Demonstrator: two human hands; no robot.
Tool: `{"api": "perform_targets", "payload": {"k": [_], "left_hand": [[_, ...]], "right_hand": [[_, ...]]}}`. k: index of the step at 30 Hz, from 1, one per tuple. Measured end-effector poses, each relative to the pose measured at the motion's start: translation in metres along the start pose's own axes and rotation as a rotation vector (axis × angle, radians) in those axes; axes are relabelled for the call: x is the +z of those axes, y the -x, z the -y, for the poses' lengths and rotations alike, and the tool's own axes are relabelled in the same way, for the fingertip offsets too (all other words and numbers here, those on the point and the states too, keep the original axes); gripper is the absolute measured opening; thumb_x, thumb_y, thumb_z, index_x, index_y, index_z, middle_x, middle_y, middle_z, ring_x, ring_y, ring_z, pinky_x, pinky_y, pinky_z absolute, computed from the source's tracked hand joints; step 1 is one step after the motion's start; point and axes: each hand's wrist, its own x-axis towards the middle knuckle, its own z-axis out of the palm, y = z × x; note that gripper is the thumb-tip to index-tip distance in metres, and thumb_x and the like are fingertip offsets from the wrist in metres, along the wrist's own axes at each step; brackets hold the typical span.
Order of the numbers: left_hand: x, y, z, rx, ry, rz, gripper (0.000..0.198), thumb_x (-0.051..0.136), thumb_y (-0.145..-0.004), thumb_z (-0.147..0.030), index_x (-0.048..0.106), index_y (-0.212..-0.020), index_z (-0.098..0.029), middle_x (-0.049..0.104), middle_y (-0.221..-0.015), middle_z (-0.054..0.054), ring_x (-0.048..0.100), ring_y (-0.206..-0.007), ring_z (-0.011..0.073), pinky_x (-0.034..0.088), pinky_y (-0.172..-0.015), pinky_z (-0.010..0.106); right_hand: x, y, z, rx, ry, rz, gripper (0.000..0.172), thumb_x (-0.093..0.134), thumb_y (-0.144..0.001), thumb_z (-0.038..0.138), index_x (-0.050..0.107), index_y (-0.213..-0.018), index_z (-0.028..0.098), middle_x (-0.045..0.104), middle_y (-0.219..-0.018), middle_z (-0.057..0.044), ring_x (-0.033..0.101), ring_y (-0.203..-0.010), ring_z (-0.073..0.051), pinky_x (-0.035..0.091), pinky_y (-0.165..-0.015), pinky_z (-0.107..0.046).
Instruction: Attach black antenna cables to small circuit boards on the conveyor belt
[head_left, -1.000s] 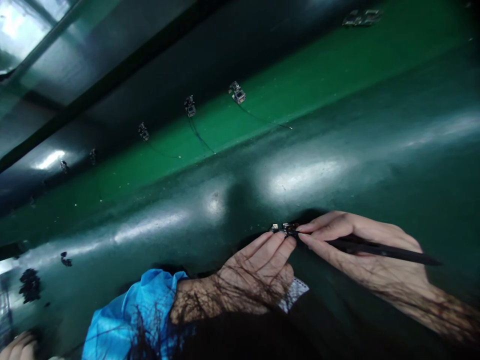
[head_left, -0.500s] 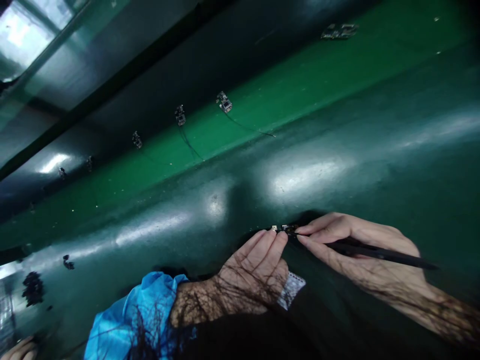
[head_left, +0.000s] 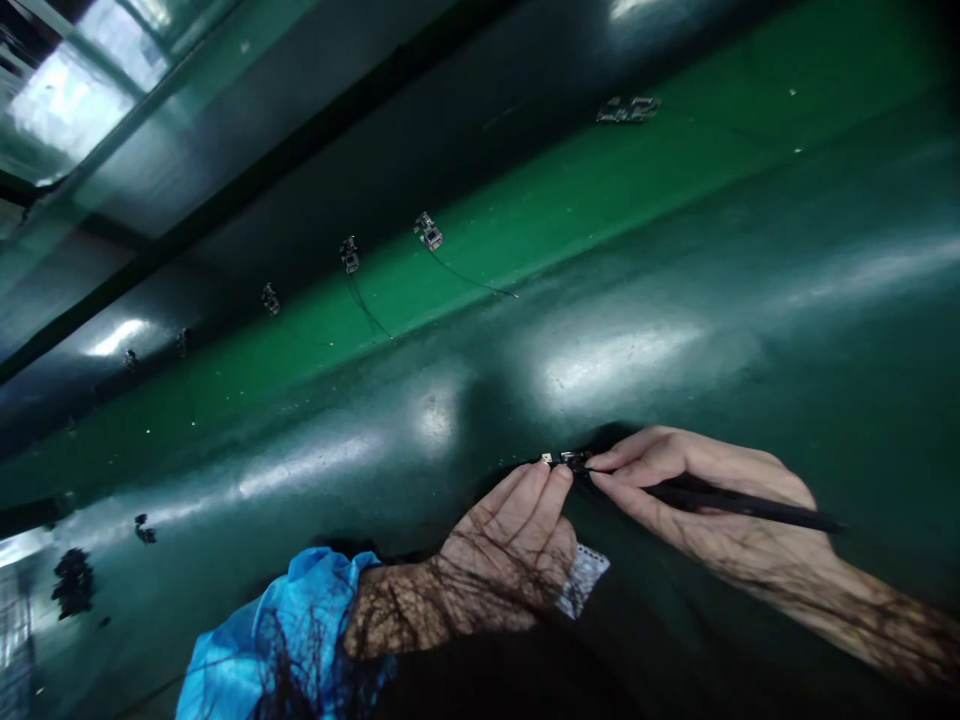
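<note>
My left hand (head_left: 510, 560) rests on the green surface, fingers together and pressed on a tiny circuit board (head_left: 574, 458) at their tips. A small pale square piece (head_left: 547, 458) shows at the fingertips, just left of the board. My right hand (head_left: 705, 500) is closed around a slim black pen-like tool (head_left: 750, 505). Its working tip meets the board by my left fingertips, though the exact contact is too small to make out. A white dotted piece (head_left: 583, 580) lies partly hidden beside my left thumb.
Along the bright green strip (head_left: 480, 250) lie several small circuit boards (head_left: 430, 233), some with thin wires. A larger board (head_left: 628, 110) is at upper right. On the left are a pile of black parts (head_left: 73, 582) and a smaller black cluster (head_left: 145, 529).
The view has shifted a little, so the row of boards appears slightly different in place. Both hands keep nearly the same pose at the board. The other person's hand at lower left is out of view.
</note>
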Motion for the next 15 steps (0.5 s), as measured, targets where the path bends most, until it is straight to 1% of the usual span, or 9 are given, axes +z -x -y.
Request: {"api": "perform_targets", "payload": {"k": [3,5,7,8,10,12,13,15], "left_hand": [[0.002,0.000,0.001,-0.006,0.000,-0.054,0.029,0.054,-0.109,-0.011,0.082,-0.104,-0.019,0.097,-0.124,0.014,0.090,-0.127,0.0239,0.069,-0.124,0.033],[0.004,0.002,0.002,-0.009,-0.001,-0.066,0.024,0.058,-0.105,-0.012,0.081,-0.102,-0.020,0.096,-0.124,0.014,0.089,-0.128,0.0245,0.066,-0.127,0.033],[0.007,0.007,0.001,-0.009,-0.002,-0.067,0.020,0.063,-0.098,-0.013,0.080,-0.096,-0.022,0.096,-0.127,0.014,0.086,-0.134,0.0246,0.060,-0.134,0.034],[0.010,0.010,0.000,-0.004,-0.002,-0.068,0.018,0.065,-0.095,-0.014,0.080,-0.092,-0.024,0.095,-0.131,0.012,0.084,-0.138,0.0243,0.056,-0.139,0.034],[0.016,0.019,-0.004,0.015,-0.014,-0.079,0.018,0.066,-0.089,-0.020,0.082,-0.088,-0.029,0.094,-0.137,0.003,0.076,-0.149,0.0235,0.046,-0.147,0.037],[0.025,0.029,-0.010,0.066,-0.035,-0.107,0.023,0.063,-0.086,-0.032,0.086,-0.087,-0.036,0.093,-0.136,-0.009,0.069,-0.158,0.0245,0.036,-0.152,0.041],[0.030,0.033,-0.012,0.100,-0.044,-0.114,0.025,0.063,-0.084,-0.037,0.088,-0.086,-0.040,0.093,-0.133,-0.013,0.065,-0.161,0.0261,0.032,-0.153,0.042],[0.039,0.038,-0.014,0.149,-0.054,-0.118,0.022,0.066,-0.082,-0.044,0.089,-0.081,-0.044,0.093,-0.127,-0.015,0.062,-0.164,0.0289,0.028,-0.154,0.042]], "right_hand": [[0.001,-0.001,0.002,-0.023,-0.003,0.021,0.021,0.090,-0.101,0.025,0.079,-0.084,0.032,0.091,-0.088,0.002,0.090,-0.074,-0.021,0.074,-0.073,-0.026],[0.001,-0.002,0.005,-0.034,-0.025,0.009,0.021,0.090,-0.101,0.025,0.079,-0.085,0.032,0.091,-0.088,0.002,0.091,-0.077,-0.021,0.074,-0.073,-0.025],[-0.002,-0.002,0.007,-0.042,-0.032,-0.030,0.015,0.089,-0.102,0.024,0.082,-0.093,0.034,0.093,-0.093,0.001,0.093,-0.082,-0.023,0.076,-0.075,-0.026],[-0.005,-0.002,0.006,-0.058,-0.004,-0.050,0.014,0.088,-0.103,0.023,0.084,-0.100,0.035,0.094,-0.098,0.001,0.093,-0.084,-0.023,0.077,-0.076,-0.028],[-0.010,-0.002,0.003,-0.154,0.115,-0.061,0.024,0.084,-0.104,0.018,0.087,-0.116,0.039,0.096,-0.106,0.001,0.092,-0.084,-0.024,0.079,-0.079,-0.033],[-0.014,-0.004,-0.004,-0.300,0.280,0.009,0.035,0.082,-0.104,0.018,0.087,-0.128,0.042,0.096,-0.110,0.000,0.091,-0.084,-0.027,0.080,-0.079,-0.038],[-0.014,-0.005,-0.008,-0.369,0.354,0.064,0.035,0.082,-0.104,0.019,0.087,-0.132,0.041,0.096,-0.111,-0.002,0.091,-0.084,-0.028,0.080,-0.078,-0.041],[-0.011,-0.008,-0.016,-0.436,0.465,0.167,0.031,0.082,-0.105,0.024,0.089,-0.132,0.036,0.095,-0.111,-0.006,0.090,-0.084,-0.032,0.079,-0.073,-0.046]]}}
